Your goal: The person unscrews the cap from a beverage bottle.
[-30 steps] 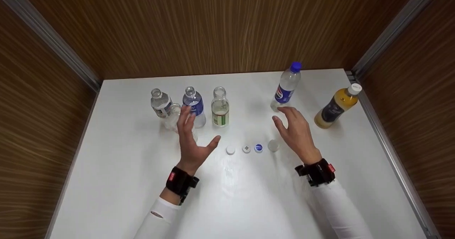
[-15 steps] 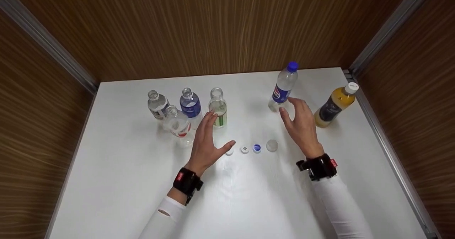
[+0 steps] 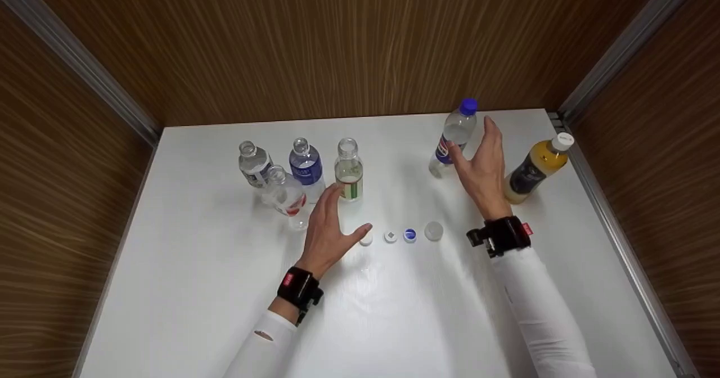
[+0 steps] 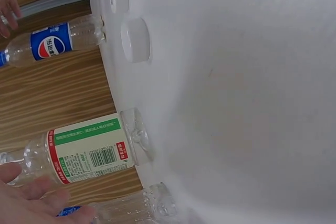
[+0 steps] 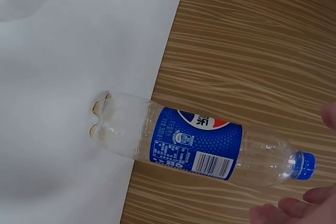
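Observation:
My right hand [image 3: 484, 170] is beside the blue-capped Pepsi bottle [image 3: 458, 130], fingers extended and thumb overlapping its label in the head view. In the right wrist view the upright bottle [image 5: 199, 142] has thumb and fingertips on either side of its cap end, apart from it. My left hand [image 3: 326, 234] holds nothing; its fingers and thumb are spread. It hovers in front of an uncapped bottle with a green-and-white label [image 3: 349, 170], whose label [image 4: 86, 148] faces the left wrist camera. The left thumb overlaps a white cap [image 3: 366, 239] in the head view.
Left of centre stand several uncapped bottles, among them a blue-labelled one [image 3: 306, 170] and a clear one with red marking [image 3: 288, 192]. A patterned white cap [image 3: 390, 236], a blue-topped cap [image 3: 410, 235] and a translucent cap [image 3: 433, 231] form a row. A capped amber-drink bottle [image 3: 531, 170] stands right.
My right hand has moved forward and up beside the Pepsi bottle. My left hand shifted right from the clear bottle towards the white cap, then stayed nearly still.

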`<state>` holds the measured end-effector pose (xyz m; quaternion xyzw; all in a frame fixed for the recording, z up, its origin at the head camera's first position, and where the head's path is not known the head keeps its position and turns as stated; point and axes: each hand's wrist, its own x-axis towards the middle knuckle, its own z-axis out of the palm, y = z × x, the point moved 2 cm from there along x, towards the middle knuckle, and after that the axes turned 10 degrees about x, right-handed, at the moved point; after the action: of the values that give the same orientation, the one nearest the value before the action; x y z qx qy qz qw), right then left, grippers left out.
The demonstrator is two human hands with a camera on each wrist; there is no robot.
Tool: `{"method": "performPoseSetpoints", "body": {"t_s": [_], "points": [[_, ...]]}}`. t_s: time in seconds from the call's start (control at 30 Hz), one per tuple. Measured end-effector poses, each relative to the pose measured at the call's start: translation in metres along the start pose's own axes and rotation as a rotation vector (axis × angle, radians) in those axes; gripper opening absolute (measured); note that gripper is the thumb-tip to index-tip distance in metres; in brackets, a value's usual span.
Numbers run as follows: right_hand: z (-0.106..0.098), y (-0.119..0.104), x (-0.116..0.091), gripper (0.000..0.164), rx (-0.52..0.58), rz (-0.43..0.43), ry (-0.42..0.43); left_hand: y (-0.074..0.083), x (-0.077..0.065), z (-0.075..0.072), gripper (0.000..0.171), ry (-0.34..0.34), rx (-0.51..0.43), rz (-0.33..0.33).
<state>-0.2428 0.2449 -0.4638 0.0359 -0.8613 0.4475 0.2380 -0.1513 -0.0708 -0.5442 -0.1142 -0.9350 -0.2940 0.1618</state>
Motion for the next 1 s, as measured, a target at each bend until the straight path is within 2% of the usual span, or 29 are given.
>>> {"method": "performPoseSetpoints", "body": {"t_s": [0.27, 0.5, 0.67, 0.87, 1.0], "points": [[0.003, 0.01, 0.023, 0.102, 0.06, 0.261, -0.072, 0.0, -0.004, 0.005, 0.099, -0.059, 0.004, -0.045], [0.002, 0.014, 0.034, 0.109, 0.094, 0.379, -0.098, 0.001, -0.005, 0.006, 0.098, -0.074, -0.013, -0.051], [0.001, 0.017, 0.043, 0.101, 0.114, 0.367, -0.098, 0.002, -0.004, 0.008, 0.099, -0.085, -0.007, -0.064], [-0.003, 0.022, 0.047, 0.073, 0.116, 0.272, -0.069, 0.002, -0.003, 0.01, 0.1, -0.079, -0.023, -0.075], [-0.007, 0.022, 0.043, 0.066, 0.119, 0.237, -0.048, 0.003, -0.003, 0.01, 0.1, -0.073, -0.035, -0.075]]}}
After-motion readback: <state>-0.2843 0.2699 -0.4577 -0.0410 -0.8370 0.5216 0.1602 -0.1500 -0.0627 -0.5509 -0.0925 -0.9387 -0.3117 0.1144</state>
